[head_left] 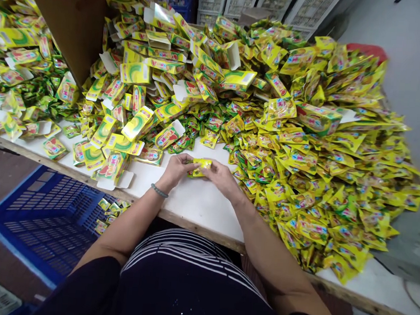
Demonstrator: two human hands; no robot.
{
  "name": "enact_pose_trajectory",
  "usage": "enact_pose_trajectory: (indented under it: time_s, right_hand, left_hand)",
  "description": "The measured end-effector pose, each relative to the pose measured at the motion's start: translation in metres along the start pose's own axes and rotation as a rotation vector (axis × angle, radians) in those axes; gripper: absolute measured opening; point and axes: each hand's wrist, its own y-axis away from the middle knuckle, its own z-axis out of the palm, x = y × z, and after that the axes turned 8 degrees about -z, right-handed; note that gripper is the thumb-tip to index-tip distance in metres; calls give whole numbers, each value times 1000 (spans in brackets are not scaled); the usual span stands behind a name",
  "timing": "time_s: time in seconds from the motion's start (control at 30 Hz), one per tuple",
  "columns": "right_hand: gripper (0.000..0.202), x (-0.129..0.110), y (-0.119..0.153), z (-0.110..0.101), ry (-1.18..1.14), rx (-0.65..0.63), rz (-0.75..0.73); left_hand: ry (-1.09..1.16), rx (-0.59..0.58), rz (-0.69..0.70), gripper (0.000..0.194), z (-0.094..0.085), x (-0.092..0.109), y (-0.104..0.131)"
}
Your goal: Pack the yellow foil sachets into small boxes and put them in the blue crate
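Note:
A small yellow packet point(201, 167) is pinched between my two hands above the white table point(196, 199). My left hand point(176, 170), below which a beaded bracelet circles the wrist, grips the packet's left end. On the packet's right end, the fingers of my right hand point(223, 177) are closed. Several yellow and green boxes point(112, 167), some with open flaps, lie left of my left hand. To the right of my right hand spreads a large heap of yellow packets point(301, 183).
Behind my hands rises a pile of boxes point(166, 65), beside an upright cardboard panel point(68, 18). A blue crate point(48, 208) holding some small boxes stands below the table's edge at left. White crates point(238, 1) are stacked at the back.

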Motion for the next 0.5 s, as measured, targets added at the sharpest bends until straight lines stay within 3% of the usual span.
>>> enact_pose_trajectory:
  time_s: [0.07, 0.27, 0.4, 0.43, 0.5]
  right_hand:
    - [52, -2, 3, 5, 8, 5, 46]
    - [47, -7, 5, 7, 2, 12, -60]
    - [39, -7, 1, -2, 188, 101, -147]
    - [39, -7, 0, -5, 250, 145, -166]
    - [41, -7, -2, -9, 351, 229, -180]
  left_hand:
    - [-66, -19, 50, 41, 0, 0, -1]
    - [-151, -59, 175, 38, 3, -3, -5]
    - [-304, -138, 189, 35, -5, 11, -6]
    - [-386, -82, 229, 32, -11, 18, -7]
    - [-590, 196, 362, 26, -24, 36, -12]
